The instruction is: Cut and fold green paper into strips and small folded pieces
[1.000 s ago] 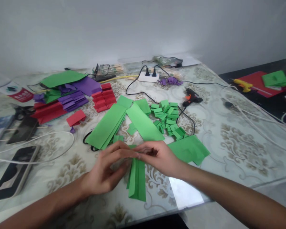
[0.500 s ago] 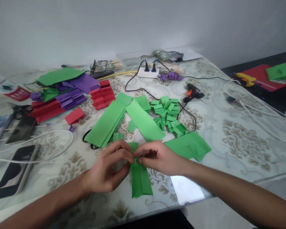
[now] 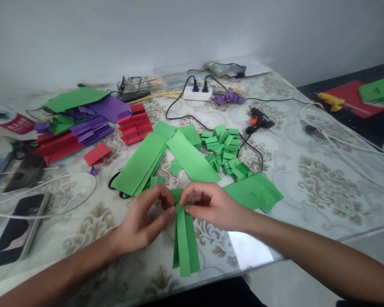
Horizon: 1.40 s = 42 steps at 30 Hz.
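Note:
Near the table's front edge, my left hand (image 3: 153, 215) and my right hand (image 3: 213, 204) face each other, each pinching one side of a green paper strip (image 3: 184, 247). It has lengthwise folds, and its lower end fans toward me in narrow panels. Just beyond my fingertips a short green piece (image 3: 177, 195) shows. Ahead lie a stack of long green strips (image 3: 144, 160), another green strip (image 3: 193, 157) and a pile of small folded green pieces (image 3: 224, 147). A wider green sheet (image 3: 254, 192) is beside my right forearm.
A black glue gun (image 3: 258, 120) and a white power strip (image 3: 197, 93) with black cords are farther back. Red folded paper (image 3: 136, 123), purple folded paper (image 3: 91, 130) and a phone (image 3: 17, 230) are on the left. A yellow glue gun (image 3: 331, 101) lies at far right.
The green strip's lower end has gone from a wide, flatter shape to narrow panels fanned apart. Both hands stay at its upper end, the thumbs slightly farther apart.

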### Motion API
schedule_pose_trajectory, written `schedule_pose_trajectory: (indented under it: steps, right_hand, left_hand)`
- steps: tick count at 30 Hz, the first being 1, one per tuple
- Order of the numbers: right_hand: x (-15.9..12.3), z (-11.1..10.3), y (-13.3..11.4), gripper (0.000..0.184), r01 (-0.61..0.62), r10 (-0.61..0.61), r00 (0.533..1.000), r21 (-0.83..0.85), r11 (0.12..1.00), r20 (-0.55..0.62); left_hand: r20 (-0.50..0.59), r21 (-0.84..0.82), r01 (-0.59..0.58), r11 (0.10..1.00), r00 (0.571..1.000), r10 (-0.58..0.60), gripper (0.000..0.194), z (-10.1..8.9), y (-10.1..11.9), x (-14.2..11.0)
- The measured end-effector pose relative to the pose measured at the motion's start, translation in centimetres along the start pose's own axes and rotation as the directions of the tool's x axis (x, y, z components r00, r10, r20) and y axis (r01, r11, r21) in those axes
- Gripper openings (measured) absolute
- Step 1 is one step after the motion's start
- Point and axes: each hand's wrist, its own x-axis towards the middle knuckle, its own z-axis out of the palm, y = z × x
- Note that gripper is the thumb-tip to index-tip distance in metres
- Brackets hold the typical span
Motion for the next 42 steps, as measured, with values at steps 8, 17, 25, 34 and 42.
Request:
schedule_pose_trajectory:
  steps: [8,17,25,34,42]
  right_hand:
    - [-0.05,0.00,0.11,0.007,-0.016,0.015,1.000,-0.075,0.997,-0.011]
    - [-0.16,0.17,-0.08,0.006,0.001,-0.001,1.000,-0.136,0.991,-0.004]
    - [-0.20,0.18,-0.13,0.004,-0.003,0.000,1.000,-0.141,0.990,-0.023]
    - [-0.11,0.17,-0.07,0.006,-0.017,0.015,0.999,-0.079,0.997,-0.034]
    - [0.12,-0.13,0.03,0.013,-0.069,0.069,0.998,0.036,0.997,-0.005]
  left_hand:
    - [0.094,-0.082,0.147,0.986,0.986,-0.139,0.028,-0.08,-0.07,0.44]
    - [0.131,-0.220,0.235,0.947,0.969,-0.210,0.030,-0.12,-0.18,0.48]
    - [0.150,-0.290,0.285,0.914,0.956,-0.251,0.029,-0.09,-0.17,0.61]
    - [0.170,-0.281,0.281,0.918,0.956,-0.240,0.029,-0.12,-0.49,0.41]
    - [0.056,-0.056,-0.176,0.983,0.982,0.180,0.029,-0.86,0.20,0.02]
